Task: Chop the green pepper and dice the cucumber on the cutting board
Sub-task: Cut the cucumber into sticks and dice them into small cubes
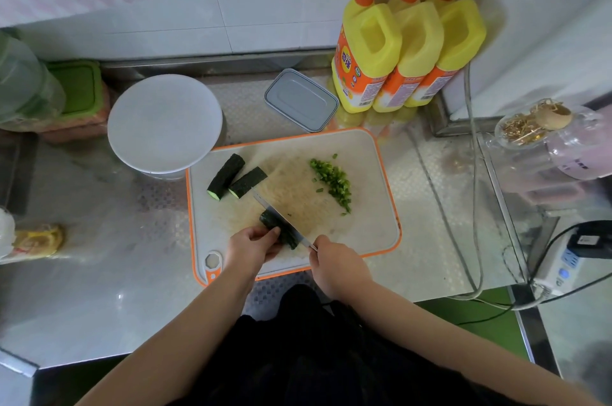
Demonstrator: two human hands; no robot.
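Note:
A white cutting board [371, 153] with an orange rim lies on the steel counter. Chopped green pepper [334, 182] is heaped on its right half. Two dark cucumber pieces [236, 181] lie at its upper left. Near the front edge, my left hand [253, 246] grips a third cucumber piece [280, 226], which lies lengthwise toward me. My right hand [334, 261] holds the handle of a knife [281, 216]; its blade runs along the top of that piece, pointing away from me. The handle is hidden in my fist.
A white round lid [164, 122] sits just off the board's upper left corner, a grey rectangular box [301, 100] behind the board. Three yellow pump bottles [397, 51] stand at the back right. A power strip [563, 266] and cables lie on the right.

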